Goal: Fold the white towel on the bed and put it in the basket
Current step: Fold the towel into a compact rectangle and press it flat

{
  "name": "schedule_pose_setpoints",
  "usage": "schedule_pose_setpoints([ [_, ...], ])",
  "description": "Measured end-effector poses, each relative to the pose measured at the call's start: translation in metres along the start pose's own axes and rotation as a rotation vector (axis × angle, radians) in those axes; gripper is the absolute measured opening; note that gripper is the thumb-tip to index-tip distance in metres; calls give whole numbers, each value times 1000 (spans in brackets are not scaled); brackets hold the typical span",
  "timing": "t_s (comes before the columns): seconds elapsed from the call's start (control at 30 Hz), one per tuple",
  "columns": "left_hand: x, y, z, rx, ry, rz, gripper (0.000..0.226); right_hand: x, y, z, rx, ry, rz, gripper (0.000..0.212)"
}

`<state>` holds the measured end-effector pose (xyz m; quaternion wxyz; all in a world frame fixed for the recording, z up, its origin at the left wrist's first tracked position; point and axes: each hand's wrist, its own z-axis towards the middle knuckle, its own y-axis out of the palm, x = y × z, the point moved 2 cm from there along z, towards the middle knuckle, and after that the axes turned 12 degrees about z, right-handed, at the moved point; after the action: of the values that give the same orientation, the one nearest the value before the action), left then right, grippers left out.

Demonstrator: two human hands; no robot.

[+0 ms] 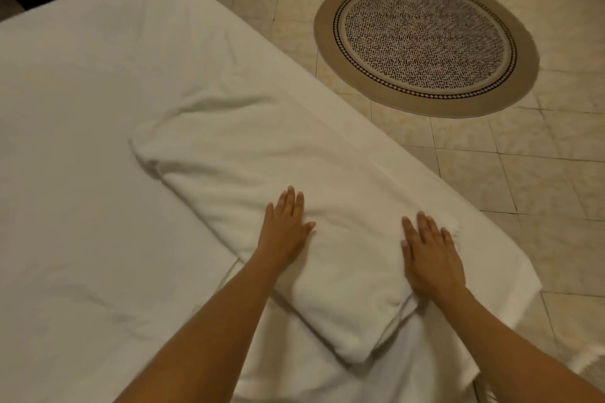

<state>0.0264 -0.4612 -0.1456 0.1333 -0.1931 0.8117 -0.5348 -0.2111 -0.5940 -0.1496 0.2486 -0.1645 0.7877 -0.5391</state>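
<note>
Towel (262, 173) lies part-folded, a long band across mid-frame — left hand (285, 226) and right hand (429, 252) press flat, fingers open, gripping nothing. Next: probably fold it shorter; no basket visible.

Round patterned rug (425, 42) on beige tiled floor (540, 190)

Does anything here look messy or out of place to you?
Mostly tidy. The white towel lies folded into a long strip on the bed, but its far end is bunched and uneven. Both hands, left hand and right hand, rest flat on it.
</note>
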Motion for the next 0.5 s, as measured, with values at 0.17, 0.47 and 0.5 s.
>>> schedule_pose_setpoints([
  [0.17,37,13,-55,-107,-34,-80,68,16,-27,-16,-239,-172,-181,63],
  [0.47,132,47,-121,-110,-118,-141,100,55,-21,-24,-252,-568,-335,94],
  [0.5,139,50,-123,-136,-138,-119,94,57,-21,-21,-246,-604,-341,96],
])
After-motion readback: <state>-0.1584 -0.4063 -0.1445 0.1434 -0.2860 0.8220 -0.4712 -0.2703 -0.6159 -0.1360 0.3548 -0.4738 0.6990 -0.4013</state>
